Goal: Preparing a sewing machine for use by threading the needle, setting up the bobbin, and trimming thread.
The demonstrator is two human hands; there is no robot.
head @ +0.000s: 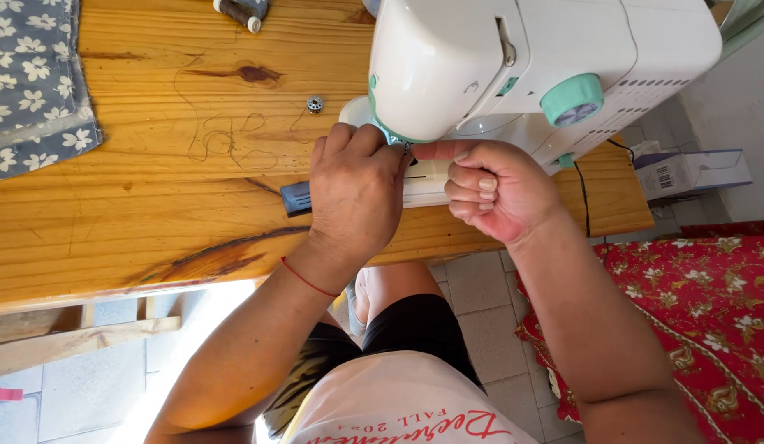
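Note:
A white sewing machine (pixel 513 57) with mint-green dials stands on a wooden table (pixel 152 197). My left hand (pixel 355 193) reaches under the machine's head at the needle area, its fingertips pinched together there. My right hand (pixel 497 191) is beside it, index finger and thumb extended toward the same spot, the other fingers curled. What the fingertips pinch is too small to see, possibly a dark thread. A red string bracelet sits on my left wrist.
Blue floral fabric (pixel 32 82) lies at the table's far left. A dark thread spool (pixel 236 12), a metal bobbin (pixel 314 104) and loose thread (pixel 226 140) lie on the wood. A small dark tool (pixel 295 197) lies by my left hand. Red patterned cloth (pixel 711 329) and a white box (pixel 690 173) are on the right.

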